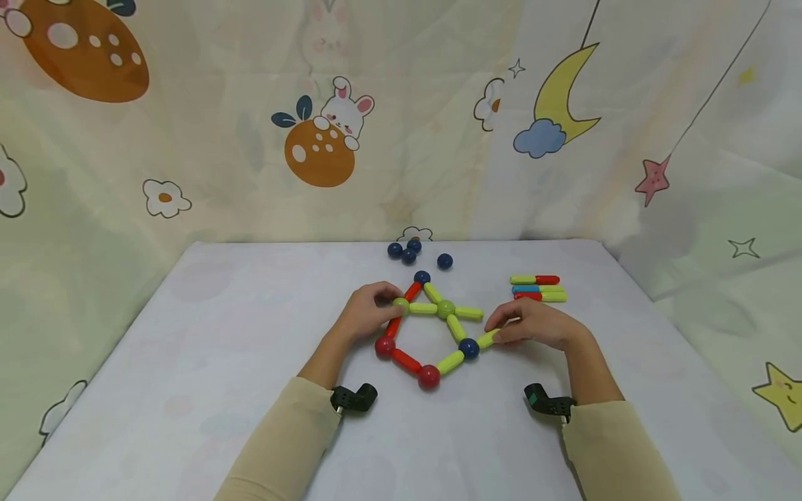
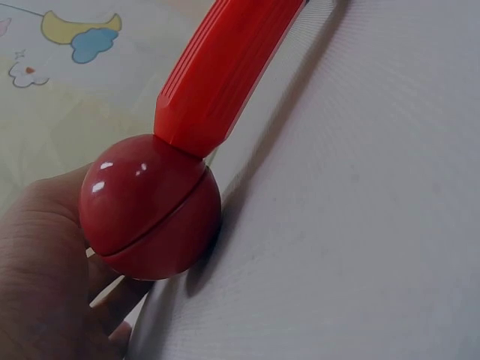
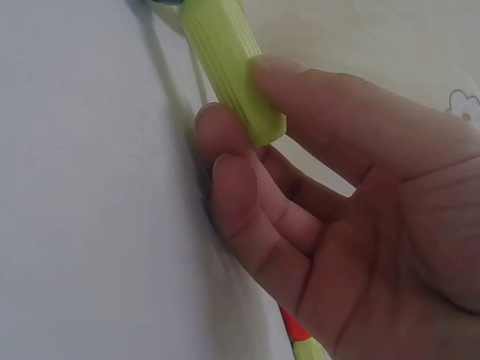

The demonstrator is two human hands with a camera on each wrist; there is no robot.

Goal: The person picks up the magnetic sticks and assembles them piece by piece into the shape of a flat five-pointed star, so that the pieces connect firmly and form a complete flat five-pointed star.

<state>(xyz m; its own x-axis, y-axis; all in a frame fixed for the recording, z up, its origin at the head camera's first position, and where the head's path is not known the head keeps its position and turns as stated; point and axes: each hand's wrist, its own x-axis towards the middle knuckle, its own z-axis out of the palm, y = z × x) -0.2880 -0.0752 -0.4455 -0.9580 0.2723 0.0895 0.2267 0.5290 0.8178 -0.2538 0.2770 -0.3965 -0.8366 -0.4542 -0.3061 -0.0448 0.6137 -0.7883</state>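
Observation:
A flat frame of magnetic rods and balls lies mid-table, with red balls at its front and a blue ball at its far tip. My left hand pinches the green ball on its left side, between two red rods. Close to the left wrist camera is a red ball joined to a red rod, hiding the fingertips. With thumb and fingers, my right hand pinches the free end of a yellow-green rod, whose other end meets the right-hand blue ball.
Several loose blue balls sit at the back of the table. Three two-coloured rods lie together just beyond the right hand. From the inner green ball, another yellow-green rod sticks out rightward. A printed cloth hangs behind.

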